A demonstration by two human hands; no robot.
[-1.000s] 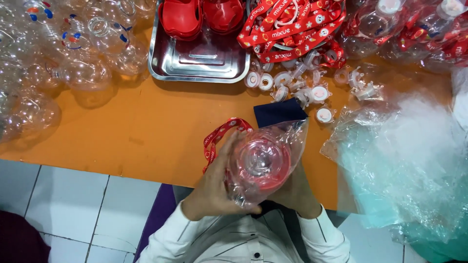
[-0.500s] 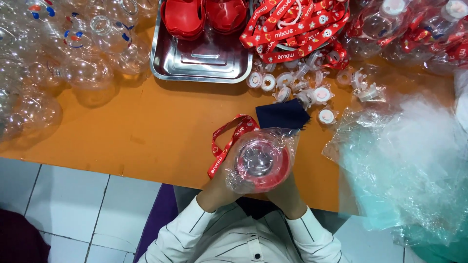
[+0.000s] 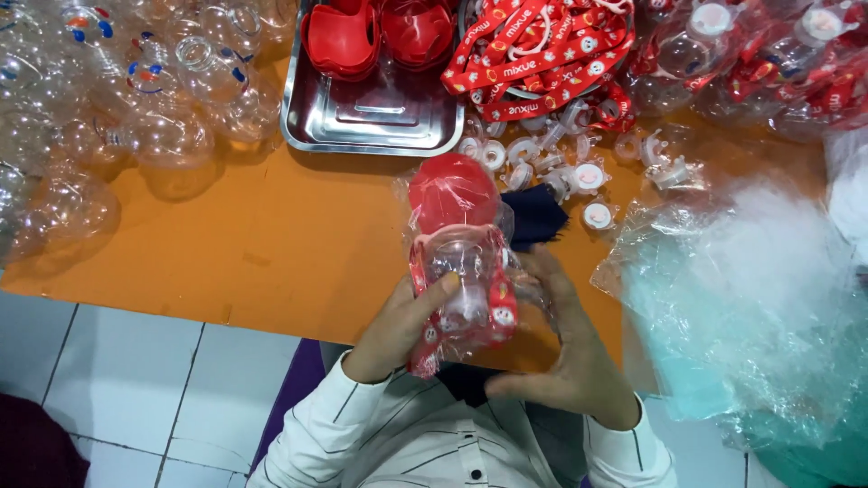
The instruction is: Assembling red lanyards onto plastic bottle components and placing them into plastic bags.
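I am holding a clear plastic bottle (image 3: 463,271) with a red cap (image 3: 450,190) over the near edge of the orange table (image 3: 271,244), cap pointing away from me. The bottle is sitting inside a thin clear bag (image 3: 506,289), and a red printed strap (image 3: 425,334) is running down along its side and hanging below my fingers. My left hand (image 3: 402,325) is gripping the bottle from the left, thumb pressing across the clear body, fingers closed around it through the film. My right hand (image 3: 565,352) is lying open-palmed against the right side of the bag, fingers spread and flat rather than curled; it is touching the wrapping, not clamping. Just beyond the cap a dark blue cloth (image 3: 535,217) is lying on the table, and near it small white caps (image 3: 579,176) are scattered. Farther back a steel tray (image 3: 380,117) is holding red lids (image 3: 380,32) at its far end, and beside it a heap of red straps (image 3: 542,54) is piled. Empty clear bottles (image 3: 136,108) are crowding the left of the table; a stack of clear bags (image 3: 750,298) is lying to my right, with wrapped finished bottles (image 3: 750,54) beyond.
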